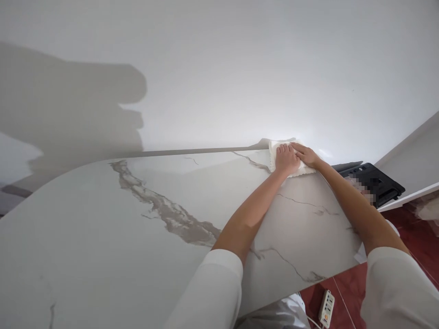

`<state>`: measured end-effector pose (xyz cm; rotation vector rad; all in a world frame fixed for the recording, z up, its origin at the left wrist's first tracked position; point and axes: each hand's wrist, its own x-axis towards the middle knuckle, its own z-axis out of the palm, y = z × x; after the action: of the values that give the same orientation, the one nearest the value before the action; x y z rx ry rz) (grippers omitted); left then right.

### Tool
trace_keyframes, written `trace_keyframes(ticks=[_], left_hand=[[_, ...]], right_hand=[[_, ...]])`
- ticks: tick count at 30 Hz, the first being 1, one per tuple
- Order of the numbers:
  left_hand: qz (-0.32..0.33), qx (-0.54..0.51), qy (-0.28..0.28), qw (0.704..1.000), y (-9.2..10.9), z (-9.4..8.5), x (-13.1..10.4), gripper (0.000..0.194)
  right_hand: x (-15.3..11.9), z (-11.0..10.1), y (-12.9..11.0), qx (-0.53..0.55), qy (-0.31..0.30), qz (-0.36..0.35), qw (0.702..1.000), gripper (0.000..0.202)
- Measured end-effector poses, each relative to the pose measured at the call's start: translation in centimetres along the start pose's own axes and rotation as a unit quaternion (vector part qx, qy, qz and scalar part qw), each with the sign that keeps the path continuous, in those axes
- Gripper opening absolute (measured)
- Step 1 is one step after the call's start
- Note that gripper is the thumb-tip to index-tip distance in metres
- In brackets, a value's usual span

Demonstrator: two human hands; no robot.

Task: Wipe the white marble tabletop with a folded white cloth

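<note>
A white cloth (302,171) with a scalloped edge lies bunched on the white marble-patterned table (137,228), at its far edge by the wall. My left hand (287,160) presses down on the cloth with its fingers curled over it. Just to the right, my right hand (306,155) rests on the same cloth, its fingers stretched out toward the left hand and lying flat. The two hands are close together, and both arms reach forward across the tabletop. The cloth's underside is hidden.
A white wall (222,82) rises behind the table, with shadows at left. Beyond the table's right end is a black case-like object (386,185), partly blurred out. Below, a power strip (327,308) lies on the red tiled floor (350,285).
</note>
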<state>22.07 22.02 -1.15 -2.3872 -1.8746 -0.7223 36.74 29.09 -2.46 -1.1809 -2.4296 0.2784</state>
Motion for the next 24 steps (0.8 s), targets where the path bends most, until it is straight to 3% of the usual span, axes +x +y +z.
trace_keyframes(ticks=[6,10,17,24], left_hand=[[0.013,-0.008,0.005,1.000,1.2,1.0,1.3,0.043],[0.033,-0.010,0.001,0.999,2.3,1.0,0.4,0.044],[0.054,-0.018,-0.001,0.998,4.8,0.4,-3.3,0.045],[0.077,-0.025,0.011,0.997,7.3,-0.7,-8.6,0.045]], right_hand=[[-0.8,-1.0,1.6,-0.016,-0.001,0.025,1.000,0.052],[-2.6,-1.5,1.5,-0.038,0.000,0.023,0.999,0.053],[-7.6,-2.1,0.0,-0.063,0.001,0.031,0.998,0.057],[-13.7,-2.7,-3.4,-0.064,0.010,0.015,0.998,0.058]])
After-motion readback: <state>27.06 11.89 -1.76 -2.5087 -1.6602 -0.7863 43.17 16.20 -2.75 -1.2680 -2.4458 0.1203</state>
